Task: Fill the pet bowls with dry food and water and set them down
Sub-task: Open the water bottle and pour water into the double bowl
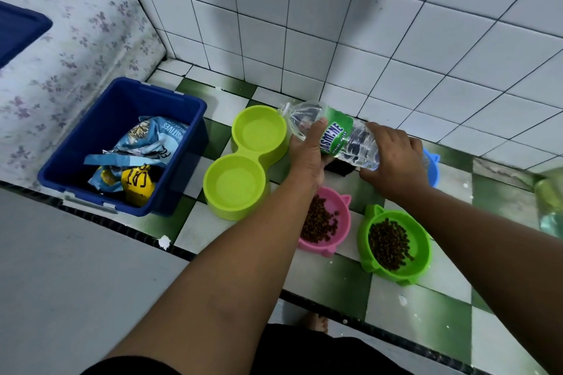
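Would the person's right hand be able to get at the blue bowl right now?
Probably not at once. The right hand is wrapped around the base of the water bottle, sharing it with the left hand. The blue bowl sits just beyond that hand with nothing between, so it would be free after letting go.

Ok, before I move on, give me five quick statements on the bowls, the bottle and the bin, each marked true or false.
1. Both hands hold the water bottle, tipped with its mouth at the far well of the lime double bowl. True: left hand near the neck, right hand at the base.
2. The pink bowl is empty. False: it holds dry kibble.
3. The green bowl holds kibble. True.
4. The blue bin holds the water bottle. False: it holds cat food bags.
5. The double bowl is heaped with kibble. False: no kibble in either well.
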### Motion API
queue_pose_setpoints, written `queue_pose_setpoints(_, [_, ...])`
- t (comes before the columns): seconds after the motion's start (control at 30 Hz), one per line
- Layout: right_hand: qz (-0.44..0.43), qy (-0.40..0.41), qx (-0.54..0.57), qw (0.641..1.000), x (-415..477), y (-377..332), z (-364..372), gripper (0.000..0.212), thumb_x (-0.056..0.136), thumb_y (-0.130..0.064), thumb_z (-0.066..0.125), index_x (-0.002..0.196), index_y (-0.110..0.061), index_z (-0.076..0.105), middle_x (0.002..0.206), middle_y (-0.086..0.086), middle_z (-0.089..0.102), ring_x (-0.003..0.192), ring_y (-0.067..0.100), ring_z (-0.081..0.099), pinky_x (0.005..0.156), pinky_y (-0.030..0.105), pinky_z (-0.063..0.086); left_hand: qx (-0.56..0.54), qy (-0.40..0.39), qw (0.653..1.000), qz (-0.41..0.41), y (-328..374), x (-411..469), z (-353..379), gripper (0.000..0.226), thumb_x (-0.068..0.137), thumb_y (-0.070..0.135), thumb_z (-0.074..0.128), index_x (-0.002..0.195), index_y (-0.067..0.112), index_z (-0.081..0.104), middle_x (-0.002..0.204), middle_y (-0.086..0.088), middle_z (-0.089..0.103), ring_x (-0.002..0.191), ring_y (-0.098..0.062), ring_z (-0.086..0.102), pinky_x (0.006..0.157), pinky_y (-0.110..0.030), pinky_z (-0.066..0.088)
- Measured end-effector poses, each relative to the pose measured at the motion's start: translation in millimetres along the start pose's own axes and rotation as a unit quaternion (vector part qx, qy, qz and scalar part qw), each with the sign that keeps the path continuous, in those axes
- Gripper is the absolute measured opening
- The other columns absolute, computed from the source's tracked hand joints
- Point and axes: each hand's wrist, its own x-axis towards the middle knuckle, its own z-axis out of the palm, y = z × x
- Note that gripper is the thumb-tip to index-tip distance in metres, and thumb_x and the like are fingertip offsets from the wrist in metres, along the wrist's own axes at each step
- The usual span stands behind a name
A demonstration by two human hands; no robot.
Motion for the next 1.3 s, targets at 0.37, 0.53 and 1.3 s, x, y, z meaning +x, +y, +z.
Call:
queue_pose_setpoints(0.37, [-0.013,-0.02,-0.031,0.999,2,1,-8,0.094,0.067,-0.032,0.08,0.15,-0.02,0.037,0.143,0.006,0.052,0.13,0.029,0.045,0.103,0.047,0.032,-0.008,0.02,1.0,-0.011,-7,2,1,0.07,0.078,0.037,0.083,0.136,0.01,0.055,0.127,-0.021,0.069,0.106,-0.033,0.069,0.072,-0.042,0.064])
queue_pose_setpoints(0.53, [-0.019,-0.021,-0.035,0.999,3,4,-6,0.094,0.069,-0.033,0.081,0.151,-0.02,0.036,0.145,0.008,0.051,0.131,0.03,0.045,0.104,0.049,0.032,-0.004,0.011,1.0,-0.01,-8,4,-1,0.061,0.086,0.033,0.078,0.138,0.011,0.054,0.127,-0.019,0.069,0.114,-0.036,0.068,0.07,-0.04,0.064])
queue_pose_setpoints(1.3, [-0.024,-0.019,-0.036,0.999,-2,2,-10,0.091,0.072,-0.032,0.079,0.151,-0.021,0.035,0.147,0.007,0.049,0.132,0.029,0.044,0.104,0.049,0.032,0.0,0.008,1.0,-0.015,-12,4,-3,0.061,0.087,0.034,0.077,0.138,0.011,0.054,0.129,-0.02,0.069,0.115,-0.035,0.067,0.065,-0.038,0.063])
